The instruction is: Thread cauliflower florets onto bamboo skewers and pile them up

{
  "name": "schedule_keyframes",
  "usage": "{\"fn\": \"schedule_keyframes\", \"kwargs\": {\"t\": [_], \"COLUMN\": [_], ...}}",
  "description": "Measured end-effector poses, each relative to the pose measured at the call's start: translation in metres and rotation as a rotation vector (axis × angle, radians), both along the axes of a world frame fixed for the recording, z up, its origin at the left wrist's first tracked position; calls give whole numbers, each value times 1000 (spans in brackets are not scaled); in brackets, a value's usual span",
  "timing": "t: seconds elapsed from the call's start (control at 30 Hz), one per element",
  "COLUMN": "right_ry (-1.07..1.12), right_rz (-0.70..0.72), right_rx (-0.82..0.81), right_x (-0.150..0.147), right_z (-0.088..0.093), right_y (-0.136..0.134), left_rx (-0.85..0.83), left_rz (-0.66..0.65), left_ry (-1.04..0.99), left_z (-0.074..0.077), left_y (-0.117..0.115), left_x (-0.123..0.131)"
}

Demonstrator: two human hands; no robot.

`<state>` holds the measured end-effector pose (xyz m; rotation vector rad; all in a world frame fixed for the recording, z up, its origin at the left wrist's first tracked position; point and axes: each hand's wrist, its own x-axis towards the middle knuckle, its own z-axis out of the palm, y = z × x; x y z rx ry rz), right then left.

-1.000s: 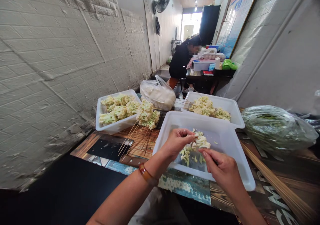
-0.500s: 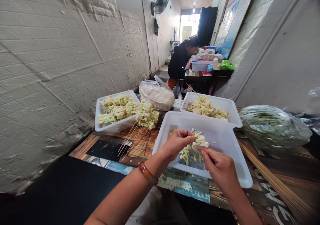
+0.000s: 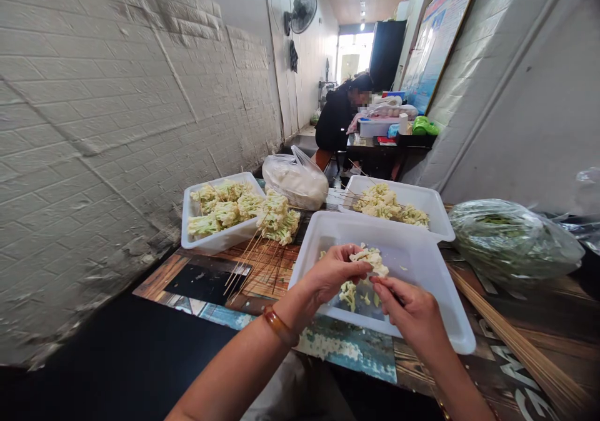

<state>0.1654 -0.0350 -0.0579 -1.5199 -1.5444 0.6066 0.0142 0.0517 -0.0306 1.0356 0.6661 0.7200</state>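
Note:
My left hand (image 3: 332,273) pinches a cauliflower floret (image 3: 370,260) above a white plastic tray (image 3: 431,296) that holds a few loose florets (image 3: 348,293). My right hand (image 3: 409,310) is closed just below and right of it, fingertips against the same floret; whether it holds a skewer I cannot make out. A brown bangle sits on my left wrist. Both hands hover over the near part of the tray.
A white tray of cauliflower skewers (image 3: 220,212) stands at left, with skewers (image 3: 276,218) hanging over its edge. Another tray of skewers (image 3: 398,202) lies behind. A bundle of bamboo sticks (image 3: 515,340) and bagged greens (image 3: 510,237) lie right. A bagged white mass (image 3: 295,180) sits behind. A seated person (image 3: 340,115) works at a far table.
My two hands have drawn closer together and lifted the floret slightly over the tray. The view shifted a little.

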Motion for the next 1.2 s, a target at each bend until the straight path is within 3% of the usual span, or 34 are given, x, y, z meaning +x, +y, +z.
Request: {"fn": "schedule_keyframes", "kwargs": {"t": [0.17, 0.4, 0.6, 0.77, 1.03, 1.2], "right_ry": [24, 40, 159, 185, 125, 74], "right_rz": [22, 44, -60, -80, -103, -131], "right_rx": [-42, -48, -4, -13, 36, 81], "right_x": [1, -2, -8, -9, -8, -7], "right_z": [0, 7, 10, 11, 15, 14], "right_y": [0, 5, 10, 8, 7, 6], "left_rx": [-28, -86, -153, -249, -266, -200], "left_rz": [92, 120, 177, 296, 354, 284], "left_ry": [-26, -92, -232, -320, -400, -423], "left_z": [2, 8, 20, 16, 12, 6], "left_y": [1, 3, -1, -10, -16, -23], "left_x": [0, 4, 18, 27, 39, 47]}}
